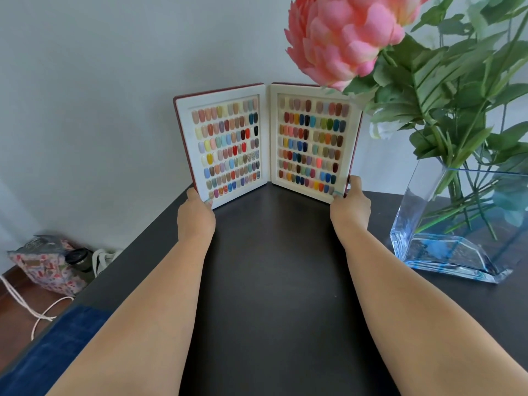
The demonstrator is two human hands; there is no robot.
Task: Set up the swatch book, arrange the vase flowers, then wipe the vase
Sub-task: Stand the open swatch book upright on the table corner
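From the head camera, looking down along both bare forearms, the swatch book [267, 142] stands upright on its bottom edge at the far end of the dark table [271, 267], close to the pale wall. It is opened like a shallow V, the spine at the far middle and both covers angling toward the person, so the rows of coloured nail swatches face this way. Its long axis runs up and down; the two cream pages are taller than they are wide, edged in dark red.

The left hand [195, 215] grips the near bottom corner of the left cover, fingers curled round the outer edge with the thumb on the inner face. The right hand [350, 205] does the same at the bottom corner of the right cover, pinching the edge between thumb and fingers. The book sits just beyond and between the two hands.

To the right, near the right forearm but apart from it, a clear glass vase [445, 247] with a blue tint holds green stems [457, 115], and a large pink flower [343, 35] leans over the book's top right corner. On the floor at the left lies a patterned bag [47, 264].
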